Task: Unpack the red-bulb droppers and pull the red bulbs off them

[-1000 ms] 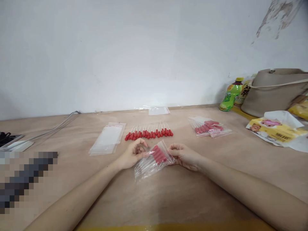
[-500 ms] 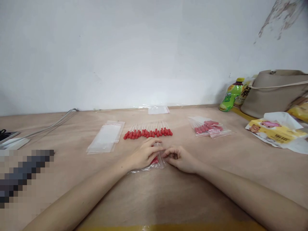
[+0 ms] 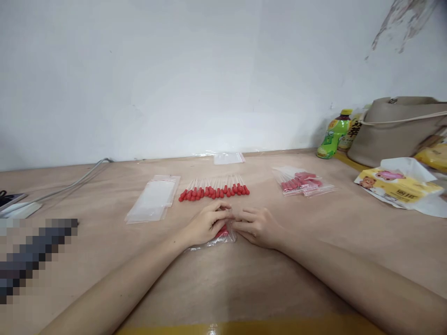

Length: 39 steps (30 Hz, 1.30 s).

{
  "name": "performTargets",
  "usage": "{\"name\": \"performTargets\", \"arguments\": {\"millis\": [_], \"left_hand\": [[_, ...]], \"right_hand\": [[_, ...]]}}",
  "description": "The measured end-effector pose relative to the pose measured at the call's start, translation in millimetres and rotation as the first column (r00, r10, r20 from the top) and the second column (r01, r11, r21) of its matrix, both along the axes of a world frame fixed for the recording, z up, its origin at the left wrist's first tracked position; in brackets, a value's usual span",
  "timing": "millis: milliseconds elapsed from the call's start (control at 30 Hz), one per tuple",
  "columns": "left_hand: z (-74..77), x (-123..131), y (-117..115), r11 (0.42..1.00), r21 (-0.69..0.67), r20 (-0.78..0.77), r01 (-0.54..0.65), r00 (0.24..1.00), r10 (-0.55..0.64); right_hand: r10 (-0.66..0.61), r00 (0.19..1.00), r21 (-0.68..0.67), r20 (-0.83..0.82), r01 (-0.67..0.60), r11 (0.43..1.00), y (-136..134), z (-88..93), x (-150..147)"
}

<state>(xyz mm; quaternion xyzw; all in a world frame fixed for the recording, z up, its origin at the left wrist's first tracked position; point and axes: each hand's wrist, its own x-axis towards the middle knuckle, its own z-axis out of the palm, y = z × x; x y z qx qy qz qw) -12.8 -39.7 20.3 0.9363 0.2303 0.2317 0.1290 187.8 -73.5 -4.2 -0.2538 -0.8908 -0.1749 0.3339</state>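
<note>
Under my left hand (image 3: 210,224) lies a clear zip bag (image 3: 228,236) with red-tipped sticks in it, mostly covered by the palm. The left fingers are bent and close on the bag near its right end. My right hand (image 3: 257,227) meets that same end, its fingertips pressed together at the bag's edge. Just beyond both hands a row of red-headed white sticks (image 3: 213,191) lies on the table, heads toward me. Left of the row is a stack of clear zip bags (image 3: 152,200). Filled bags (image 3: 302,181) with red-tipped sticks rest at the right.
Another flat bag (image 3: 228,158) lies by the wall. To the right stand a green bottle (image 3: 334,135), a beige handbag (image 3: 391,132) and a yellow tissue pack (image 3: 398,186). A grey cable (image 3: 80,177) and a dark pixelated object (image 3: 33,253) are at the left.
My right hand has moved slightly left against the bag's end, and its fingers have straightened and come together. The left hand stays on the bag. The view has shifted slightly.
</note>
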Motion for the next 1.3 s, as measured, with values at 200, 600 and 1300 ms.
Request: {"name": "performTargets", "arguments": {"millis": [200, 600, 1300], "left_hand": [[2.5, -2.8, 7.7, 0.948, 0.293, -0.161, 0.123, 0.984, -0.078], [9.6, -8.5, 13.5, 0.832, 0.457, -0.326, 0.315, 0.929, -0.172], [-4.1, -34.7, -23.9, 0.948, -0.191, -0.107, -0.253, 0.966, 0.237]], "right_hand": [[-0.043, 0.998, 0.02, 0.041, 0.042, 0.999, -2.3, 2.0, -0.6], [0.009, 0.983, -0.033, 0.185, -0.003, 0.999, 1.9, 8.8, -0.8], [-0.039, 0.961, -0.591, -0.273, -0.136, 0.795, 6.8, 4.1, 3.3]]}}
